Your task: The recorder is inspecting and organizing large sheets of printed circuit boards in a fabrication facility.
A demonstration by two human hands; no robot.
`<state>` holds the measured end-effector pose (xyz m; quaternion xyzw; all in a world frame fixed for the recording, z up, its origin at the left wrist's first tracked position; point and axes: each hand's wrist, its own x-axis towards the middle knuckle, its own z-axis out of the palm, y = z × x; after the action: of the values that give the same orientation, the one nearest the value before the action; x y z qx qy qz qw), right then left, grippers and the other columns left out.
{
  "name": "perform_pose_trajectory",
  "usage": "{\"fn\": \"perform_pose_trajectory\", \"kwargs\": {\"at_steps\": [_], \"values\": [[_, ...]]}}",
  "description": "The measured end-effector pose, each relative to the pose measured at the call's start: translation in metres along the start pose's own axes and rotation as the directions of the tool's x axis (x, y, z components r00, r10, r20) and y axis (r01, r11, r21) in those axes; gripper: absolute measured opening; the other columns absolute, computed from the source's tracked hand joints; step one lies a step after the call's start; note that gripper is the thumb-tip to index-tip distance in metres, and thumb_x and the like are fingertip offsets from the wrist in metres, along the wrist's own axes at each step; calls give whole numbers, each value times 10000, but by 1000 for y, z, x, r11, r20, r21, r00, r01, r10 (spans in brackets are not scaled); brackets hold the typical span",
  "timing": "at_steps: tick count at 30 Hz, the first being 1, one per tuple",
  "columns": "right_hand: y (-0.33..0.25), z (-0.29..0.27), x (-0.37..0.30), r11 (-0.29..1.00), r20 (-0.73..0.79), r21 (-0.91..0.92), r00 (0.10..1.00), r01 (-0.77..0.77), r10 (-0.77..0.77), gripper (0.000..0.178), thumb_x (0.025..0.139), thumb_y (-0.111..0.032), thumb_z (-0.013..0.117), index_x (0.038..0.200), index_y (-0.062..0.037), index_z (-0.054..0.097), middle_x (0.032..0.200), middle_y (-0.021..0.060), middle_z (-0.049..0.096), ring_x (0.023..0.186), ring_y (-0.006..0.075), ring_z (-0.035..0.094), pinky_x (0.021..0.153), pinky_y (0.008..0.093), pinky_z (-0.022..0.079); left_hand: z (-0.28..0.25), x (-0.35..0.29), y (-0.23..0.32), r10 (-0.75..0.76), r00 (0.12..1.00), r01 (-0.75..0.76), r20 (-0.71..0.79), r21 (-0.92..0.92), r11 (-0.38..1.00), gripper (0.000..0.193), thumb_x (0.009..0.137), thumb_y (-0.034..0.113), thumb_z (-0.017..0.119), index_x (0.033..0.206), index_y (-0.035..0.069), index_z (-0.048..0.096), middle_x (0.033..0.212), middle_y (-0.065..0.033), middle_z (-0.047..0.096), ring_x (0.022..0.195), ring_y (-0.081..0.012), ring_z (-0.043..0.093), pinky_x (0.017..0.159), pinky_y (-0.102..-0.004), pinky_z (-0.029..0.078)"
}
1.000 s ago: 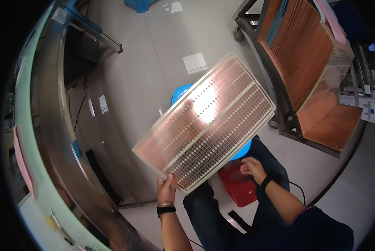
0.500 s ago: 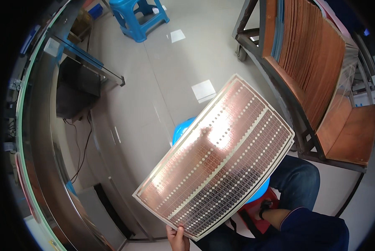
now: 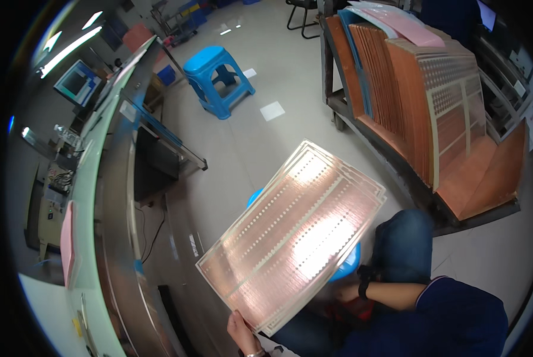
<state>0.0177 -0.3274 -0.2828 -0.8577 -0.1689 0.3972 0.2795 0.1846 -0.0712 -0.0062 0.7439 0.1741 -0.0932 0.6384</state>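
A small stack of copper-coloured circuit board panels (image 3: pixel 290 226), with pale borders and rows of dots, lies slanted before me. Its upper face shines with reflected light. My left hand (image 3: pixel 241 333) grips the near left corner, thumb on top and the other fingers out of sight below. Part of a blue stool (image 3: pixel 345 265) shows under the panels, by my knees. My right hand (image 3: pixel 347 291) is low beside the panels' near right edge, below a dark wristband (image 3: pixel 364 282); its fingers are too hidden to read.
On the right, a metal-framed rack (image 3: pixel 391 163) carries many upright copper panels (image 3: pixel 391 95), with a pink sheet (image 3: pixel 418 33) on top. Another blue stool (image 3: pixel 219 80) stands ahead. Along the left runs a glass-edged bench (image 3: pixel 102 178) with a monitor (image 3: pixel 79 83) behind it.
My view has tilted up, bringing in more of the room and the rack's top. The held panels appear lower and catch the light differently. My left hand keeps its grip at the corner.
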Motion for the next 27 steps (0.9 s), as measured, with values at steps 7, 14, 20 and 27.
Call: {"fn": "perform_pose_trajectory", "kwargs": {"at_steps": [7, 14, 20, 27], "values": [[-44, -158, -178, 649, -460, 725, 863, 231, 207, 324, 919, -266, 444, 1100, -36, 582, 994, 83, 637, 865, 165, 611, 762, 280, 487, -15, -29, 3, 191, 978, -202, -78, -155, 967, 139, 900, 121, 509, 867, -3, 561, 686, 31, 497, 578, -37, 413, 503, -187, 325], [-48, -192, -262, 176, -646, 642, 404, 746, 647, 347, 930, -227, 447, 1203, -14, 477, 1091, 139, 574, 955, 181, 585, 787, 272, 484, -2, -104, 35, 304, 942, -129, 141, -686, 716, 394, 889, 68, 506, 1258, 16, 379, 1190, -132, 512, 1039, -202, 543, 882, -341, 476], [-31, -214, -311, -152, -787, 404, 427, 902, 445, 498, 962, -333, 339, 1322, 10, 317, 1190, 176, 523, 1069, 219, 543, 908, 329, 442, -25, -132, 41, 401, 907, -206, 129, -696, 688, 399, 910, 72, 459, 1294, 28, 360, 1206, -131, 515, 1033, -196, 554, 870, -328, 491], [-75, -241, -340, 311, -826, 551, 453, 774, 336, 411, 941, -173, 408, 1288, 45, 373, 1139, 105, 552, 1009, 134, 541, 856, 250, 441, -21, -112, 43, 370, 911, -185, 181, -624, 759, 388, 913, 88, 468, 1280, 12, 368, 1188, -133, 522, 1026, -183, 556, 851, -310, 498]]}}
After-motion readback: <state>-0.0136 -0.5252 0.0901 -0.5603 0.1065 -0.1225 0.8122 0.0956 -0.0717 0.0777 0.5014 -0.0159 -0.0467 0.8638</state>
